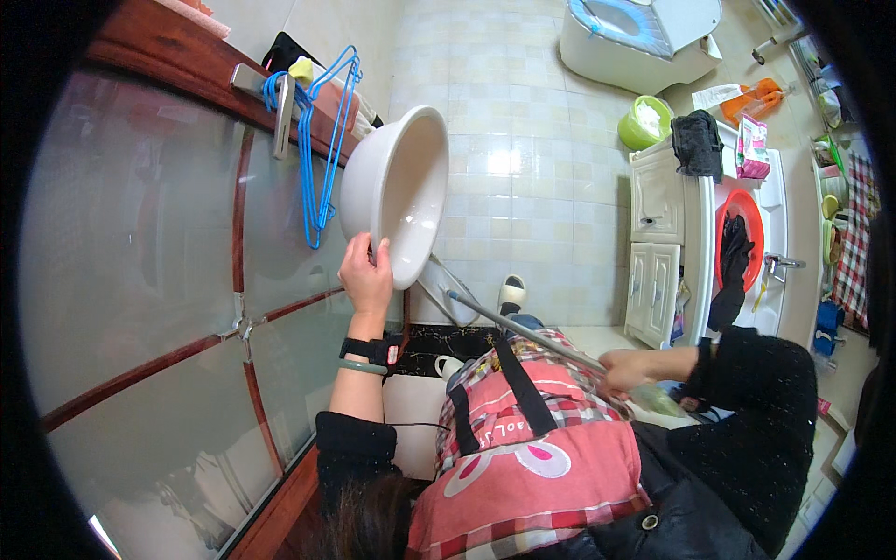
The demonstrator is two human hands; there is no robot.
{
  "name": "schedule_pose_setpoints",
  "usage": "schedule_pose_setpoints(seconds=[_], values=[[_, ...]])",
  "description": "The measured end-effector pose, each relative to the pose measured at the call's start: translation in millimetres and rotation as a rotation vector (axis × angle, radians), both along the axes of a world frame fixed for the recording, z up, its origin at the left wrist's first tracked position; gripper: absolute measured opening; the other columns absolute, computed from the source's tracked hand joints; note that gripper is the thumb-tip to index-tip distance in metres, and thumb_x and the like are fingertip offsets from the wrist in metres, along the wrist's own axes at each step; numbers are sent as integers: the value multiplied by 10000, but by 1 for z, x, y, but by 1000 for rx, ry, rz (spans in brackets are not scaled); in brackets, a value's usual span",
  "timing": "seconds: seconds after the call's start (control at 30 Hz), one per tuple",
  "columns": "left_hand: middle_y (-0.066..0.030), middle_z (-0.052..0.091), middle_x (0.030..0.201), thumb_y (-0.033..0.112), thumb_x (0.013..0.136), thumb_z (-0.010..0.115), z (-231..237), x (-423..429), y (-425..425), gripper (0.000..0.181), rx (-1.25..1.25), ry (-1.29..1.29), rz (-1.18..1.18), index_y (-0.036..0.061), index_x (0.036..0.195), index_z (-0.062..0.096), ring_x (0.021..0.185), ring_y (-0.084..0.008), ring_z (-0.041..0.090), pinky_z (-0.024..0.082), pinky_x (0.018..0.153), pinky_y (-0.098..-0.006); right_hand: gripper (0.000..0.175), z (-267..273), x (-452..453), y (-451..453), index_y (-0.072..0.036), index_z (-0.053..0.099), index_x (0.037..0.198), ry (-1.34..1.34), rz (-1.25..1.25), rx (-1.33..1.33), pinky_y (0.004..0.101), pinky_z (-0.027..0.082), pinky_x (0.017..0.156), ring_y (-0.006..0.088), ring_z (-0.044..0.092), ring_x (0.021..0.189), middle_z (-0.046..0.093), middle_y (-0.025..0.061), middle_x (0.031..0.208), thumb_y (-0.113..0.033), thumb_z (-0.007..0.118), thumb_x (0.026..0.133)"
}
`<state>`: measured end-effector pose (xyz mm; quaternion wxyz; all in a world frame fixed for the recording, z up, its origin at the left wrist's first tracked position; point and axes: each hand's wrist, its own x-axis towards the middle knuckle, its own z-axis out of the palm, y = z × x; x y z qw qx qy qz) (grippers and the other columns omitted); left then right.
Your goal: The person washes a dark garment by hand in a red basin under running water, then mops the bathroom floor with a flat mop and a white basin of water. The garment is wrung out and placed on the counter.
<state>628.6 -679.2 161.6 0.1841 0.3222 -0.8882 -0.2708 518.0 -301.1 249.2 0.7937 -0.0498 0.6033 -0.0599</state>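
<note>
My left hand grips the near rim of a white plastic basin, which is tilted on its side with its hollow towards the right. The basin is beside blue hangers that hang from a metal door handle. Around a long grey metal pole, my right hand is closed, in front of my apron. The pole slants up and left to a flat head on the floor below the basin; what kind of head it is, I cannot tell.
A wood-framed glass door stands at left. On the right are a white vanity cabinet, a red basin with dark cloth in the sink and a green bin. A toilet stands at the top, and a black threshold lies near my feet.
</note>
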Motion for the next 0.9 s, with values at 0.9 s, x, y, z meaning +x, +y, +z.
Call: schedule_pose_setpoints(seconds=[0.9], values=[[-144,532,752,159,800,625,-16,-63,3,167,4,-107,6,21,810,533,648,-346,513,412,574,-416,111,-115,-201,-64,5,582,722,35,-707,-101,296,392,397,127,503,428,536,38,535,-87,577,784]])
